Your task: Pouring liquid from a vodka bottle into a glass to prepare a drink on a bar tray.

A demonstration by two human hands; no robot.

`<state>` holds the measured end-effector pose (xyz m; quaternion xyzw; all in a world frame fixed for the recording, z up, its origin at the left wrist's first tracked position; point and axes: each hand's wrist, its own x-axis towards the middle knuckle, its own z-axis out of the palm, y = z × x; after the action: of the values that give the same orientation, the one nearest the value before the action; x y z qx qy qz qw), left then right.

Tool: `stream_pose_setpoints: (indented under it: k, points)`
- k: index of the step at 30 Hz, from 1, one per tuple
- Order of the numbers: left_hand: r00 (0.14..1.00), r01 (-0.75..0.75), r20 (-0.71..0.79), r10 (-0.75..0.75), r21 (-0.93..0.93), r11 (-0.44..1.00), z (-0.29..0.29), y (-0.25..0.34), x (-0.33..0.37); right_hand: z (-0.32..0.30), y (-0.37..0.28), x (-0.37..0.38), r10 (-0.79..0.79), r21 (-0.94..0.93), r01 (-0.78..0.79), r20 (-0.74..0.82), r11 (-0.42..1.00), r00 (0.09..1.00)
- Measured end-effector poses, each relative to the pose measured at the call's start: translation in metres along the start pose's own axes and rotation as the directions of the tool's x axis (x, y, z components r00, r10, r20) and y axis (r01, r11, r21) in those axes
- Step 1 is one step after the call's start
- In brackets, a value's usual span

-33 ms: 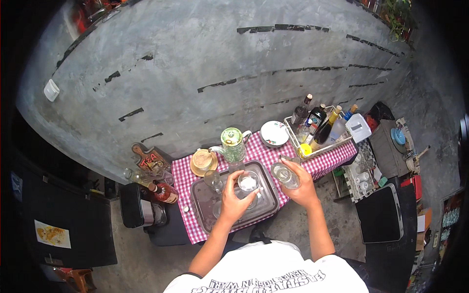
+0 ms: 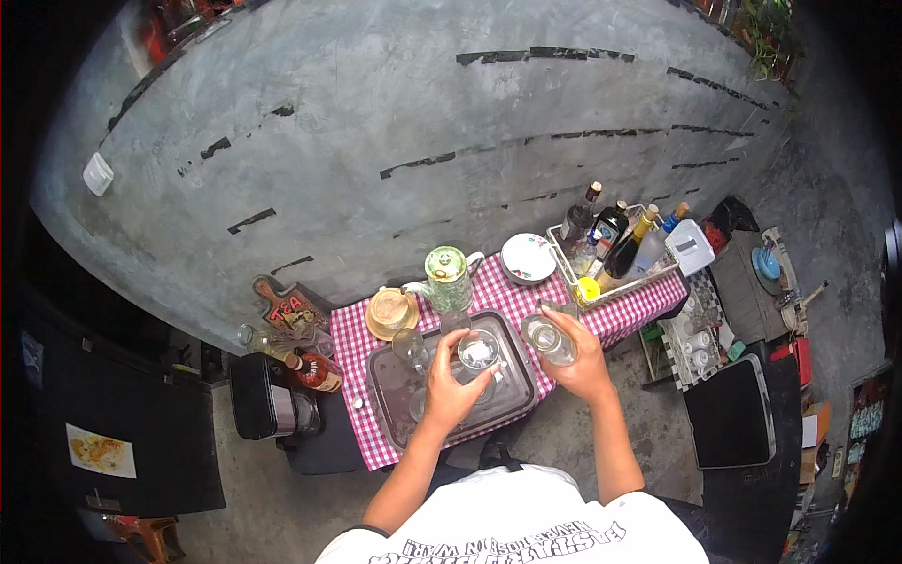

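Observation:
My left hand [image 2: 447, 393] is curled round a clear drinking glass [image 2: 478, 349], its open mouth facing up above the tray. A second clear glass [image 2: 552, 340] is gripped in my right hand [image 2: 580, 365], just right of the tray and apart from the first. The dark rectangular tray [image 2: 387, 406] lies under my left hand with several more clear glasses on it, one of them a standing glass [image 2: 409, 346] near its left side. My left hand partly hides the glasses below it.
A red-checked cloth [image 2: 351, 329] covers the table. Behind the tray stand a green floral pitcher [image 2: 447, 275], a round wooden lid [image 2: 390, 310] and a white bowl [image 2: 528, 258]. A wire basket of bottles [image 2: 622, 246] is at the right; a red-brown bottle [image 2: 312, 370] stands left.

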<state>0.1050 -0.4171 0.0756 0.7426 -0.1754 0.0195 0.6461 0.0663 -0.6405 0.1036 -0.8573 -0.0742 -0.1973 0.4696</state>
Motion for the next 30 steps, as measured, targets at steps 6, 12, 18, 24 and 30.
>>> stream_pose_setpoints:
  k: [6,12,18,24,30]
  points:
    - [0.997,0.075,0.011,-0.075,-0.063,0.995,-0.003,-0.006,0.007,0.006,0.001,0.005,0.046,0.019,-0.045,-0.035,0.999,0.998]
    - [0.997,0.075,0.021,-0.073,-0.121,0.99,0.0,-0.019,0.015,0.005,0.002,0.003,0.071,-0.016,-0.073,-0.086,0.997,0.994]
    - [0.994,0.11,0.002,-0.111,-0.158,0.981,-0.004,-0.032,0.012,0.016,0.007,-0.003,0.075,0.019,-0.073,-0.091,0.997,0.993]
    - [0.994,0.083,-0.055,-0.095,-0.188,0.979,-0.011,-0.026,0.001,0.02,-0.002,-0.008,0.069,0.002,-0.069,-0.101,0.998,0.993]
    - [0.995,0.067,-0.072,-0.069,-0.019,0.998,-0.02,-0.016,-0.01,0.02,-0.016,-0.014,0.093,0.05,-0.089,-0.082,0.995,0.992]
